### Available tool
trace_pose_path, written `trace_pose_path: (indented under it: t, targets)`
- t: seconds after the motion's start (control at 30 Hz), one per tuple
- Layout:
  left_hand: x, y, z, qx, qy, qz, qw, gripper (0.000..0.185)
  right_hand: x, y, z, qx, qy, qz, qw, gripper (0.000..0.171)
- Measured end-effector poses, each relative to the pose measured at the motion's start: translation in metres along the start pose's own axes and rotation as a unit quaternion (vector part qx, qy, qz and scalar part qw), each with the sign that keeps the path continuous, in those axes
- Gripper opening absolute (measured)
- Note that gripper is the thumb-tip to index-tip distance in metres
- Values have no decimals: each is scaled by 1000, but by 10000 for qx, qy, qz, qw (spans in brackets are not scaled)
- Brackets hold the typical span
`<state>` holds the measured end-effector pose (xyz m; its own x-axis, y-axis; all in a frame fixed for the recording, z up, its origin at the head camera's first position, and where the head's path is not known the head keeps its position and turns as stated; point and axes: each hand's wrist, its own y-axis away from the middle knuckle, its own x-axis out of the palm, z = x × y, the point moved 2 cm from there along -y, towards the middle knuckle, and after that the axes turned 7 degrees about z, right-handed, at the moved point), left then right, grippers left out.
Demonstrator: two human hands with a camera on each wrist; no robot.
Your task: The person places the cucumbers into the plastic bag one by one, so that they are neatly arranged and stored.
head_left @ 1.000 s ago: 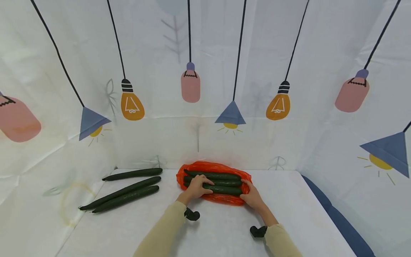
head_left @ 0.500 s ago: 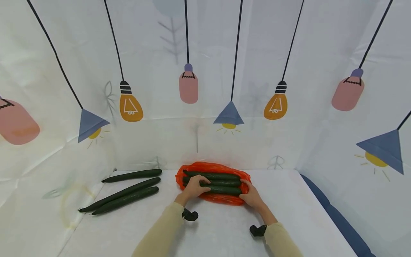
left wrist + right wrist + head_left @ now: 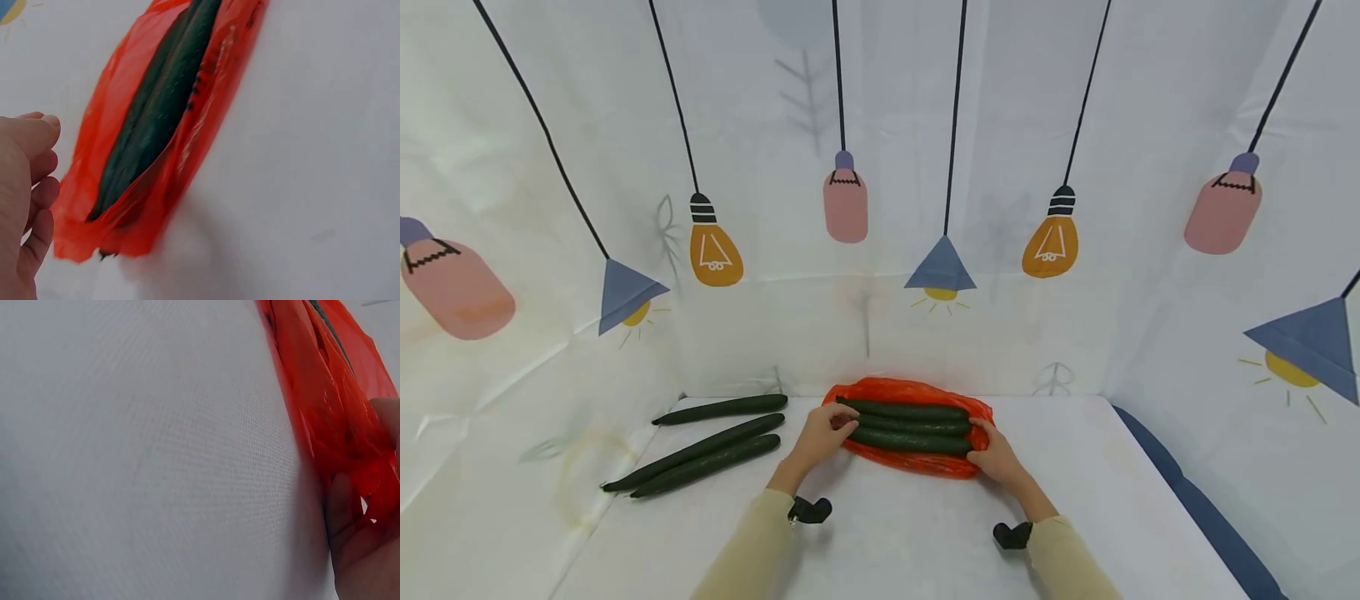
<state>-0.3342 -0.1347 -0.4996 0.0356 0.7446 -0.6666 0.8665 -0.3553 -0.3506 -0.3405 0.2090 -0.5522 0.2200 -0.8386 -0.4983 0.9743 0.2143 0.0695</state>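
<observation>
Three long dark green cucumbers [image 3: 913,442] lie side by side on a red plastic bag [image 3: 891,387] at the back middle of the table. At the bag's left end is my left hand [image 3: 817,435], fingers loosely curled with nothing in them. The left wrist view shows that hand [image 3: 25,187] apart from the bag [image 3: 106,131]. My right hand [image 3: 1000,461] grips the bag's right end by the cucumber tips. In the right wrist view the thumb and fingers [image 3: 341,509] close around the crumpled red plastic [image 3: 312,406].
On the left side of the white table [image 3: 917,533] lie more cucumbers: one [image 3: 722,409] alone at the back and a touching pair [image 3: 707,467] in front. A white sheet printed with lamps [image 3: 880,325] hangs behind. Dark blue fabric [image 3: 1206,508] shows past the right edge.
My left hand has let go of the cucumbers and moved left to the bag's left end. The right hand stays at the right end. The view has shifted slightly.
</observation>
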Motion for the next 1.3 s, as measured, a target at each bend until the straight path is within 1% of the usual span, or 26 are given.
trace_pose_path:
  t: [0.1, 0.17, 0.3, 0.4, 0.47, 0.53, 0.6, 0.63, 0.7, 0.77, 0.83, 0.9, 1.0, 1.1, 1.2, 1.3]
  targets:
    - [-16, 9, 8, -28, -124, -247, 9996, 16, -2, 0, 1, -67, 114, 19, 9999, 68]
    - [-28, 17, 16, -90, -312, -358, 9988, 15, -2, -1, 2, -93, 206, 3, 9997, 70]
    - [-51, 39, 35, -443, -841, -327, 9949, 16, -4, -1, 4, -69, 474, -20, 9989, 71]
    - [-69, 54, 49, -800, -1259, -288, 9884, 21, -8, -2, 11, -55, 1039, -172, 9944, 68]
    - [-82, 65, 57, -934, -1542, -326, 9831, 25, -11, -2, 18, -25, 1513, -296, 9880, 66]
    - [-94, 76, 63, -1106, -1838, -396, 9759, 29, -13, -2, 25, 51, 1963, -433, 9796, 65]
    - [-105, 86, 69, -1316, -2087, -386, 9683, 31, -14, -3, 29, 76, 2200, -492, 9742, 64]
    - [-110, 92, 71, -1429, -2182, -358, 9647, 32, -14, -4, 31, 62, 2205, -523, 9740, 64]
    - [-118, 102, 78, -1686, -2328, -285, 9574, 34, -14, -6, 31, 9, 2043, -510, 9776, 64]
    - [-122, 112, 84, -1879, -2402, -191, 9522, 36, -14, -8, 30, -97, 1641, -423, 9855, 63]
    - [-125, 121, 90, -1944, -2419, -120, 9505, 39, -14, -10, 28, -71, 1133, -289, 9931, 62]
    - [-126, 128, 96, -1952, -2433, -35, 9501, 42, -13, -11, 25, 32, 593, -196, 9980, 60]
    - [-128, 135, 103, -1851, -2565, 69, 9486, 47, -12, -11, 22, 129, -28, -134, 9998, 59]
    - [-130, 140, 108, -1674, -2800, 118, 9452, 49, -10, -11, 20, 87, -476, -77, 9988, 60]
    - [-131, 142, 110, -1438, -3038, 153, 9417, 49, -9, -10, 18, 108, -868, -53, 9962, 60]
    - [-131, 138, 110, -1204, -3111, 109, 9427, 46, -11, -10, 19, 140, -1254, -150, 9919, 58]
